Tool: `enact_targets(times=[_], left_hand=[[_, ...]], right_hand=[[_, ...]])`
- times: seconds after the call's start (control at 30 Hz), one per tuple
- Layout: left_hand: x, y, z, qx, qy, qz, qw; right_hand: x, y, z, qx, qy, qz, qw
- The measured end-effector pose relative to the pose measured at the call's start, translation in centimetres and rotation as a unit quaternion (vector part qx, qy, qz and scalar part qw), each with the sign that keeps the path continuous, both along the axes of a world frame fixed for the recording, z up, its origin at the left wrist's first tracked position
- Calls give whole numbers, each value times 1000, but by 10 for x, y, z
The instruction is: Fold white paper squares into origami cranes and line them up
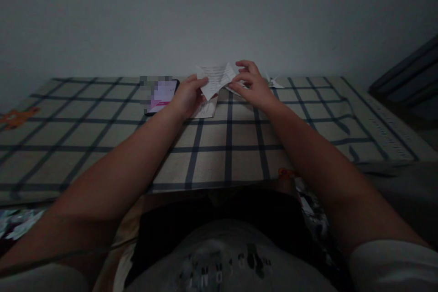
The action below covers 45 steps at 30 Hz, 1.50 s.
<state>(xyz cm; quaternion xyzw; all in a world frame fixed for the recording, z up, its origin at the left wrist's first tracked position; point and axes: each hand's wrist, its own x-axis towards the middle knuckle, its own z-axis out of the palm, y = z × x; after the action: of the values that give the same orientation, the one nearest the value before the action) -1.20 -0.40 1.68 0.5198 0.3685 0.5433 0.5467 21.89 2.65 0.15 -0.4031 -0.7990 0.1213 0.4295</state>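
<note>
Checked cloth (212, 164) covers the flat surface below a bare grey wall. At twelve o'clock on it, both hands hold a folded paper (216, 78) with print, raised just off the cloth. The left hand (186, 96) pinches its nine o'clock edge, and the right hand (252, 83) grips its three o'clock corner with curled fingertips. A lit phone (163, 96) lies at nine o'clock of the left hand, and a small paper crane (273, 83) at three o'clock of the right.

Checked cloth (212, 155) spans mid-frame. Lit phone (164, 96) centre-left, flat on it. Small folded paper figure (273, 83) centre-right. Orange scrap (17, 117) at left edge. Plain wall (219, 9) above.
</note>
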Motion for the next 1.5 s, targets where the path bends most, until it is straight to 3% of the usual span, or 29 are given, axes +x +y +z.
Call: enact_targets(times=[0.27, 0.4, 0.63, 0.77, 0.9, 1.2, 1.37, 1.5], left_hand=[[-5, 18, -10, 8, -31, 13, 999], [-8, 29, -14, -34, -45, 30, 998], [-3, 22, 0, -162, -198, 64, 965], [-2, 16, 0, -132, -181, 67, 972], [-2, 12, -1, -105, -167, 30, 980], [-10, 28, -8, -162, -194, 55, 966], [-9, 32, -3, -180, -188, 37, 965], [-4, 26, 0, -128, -156, 30, 979]], right_hand=[[-3, -8, 10, 62, -56, 12, 996], [-1, 0, 4, 97, -79, 21, 992], [2, 18, -9, 140, -76, 51, 986], [2, 21, -12, 141, -78, 64, 985], [4, 19, -10, 142, -78, 53, 985], [-2, 9, 0, 125, -105, 109, 981], [-2, 11, -2, 147, -98, 86, 980], [3, 13, -2, 155, -92, 70, 981]])
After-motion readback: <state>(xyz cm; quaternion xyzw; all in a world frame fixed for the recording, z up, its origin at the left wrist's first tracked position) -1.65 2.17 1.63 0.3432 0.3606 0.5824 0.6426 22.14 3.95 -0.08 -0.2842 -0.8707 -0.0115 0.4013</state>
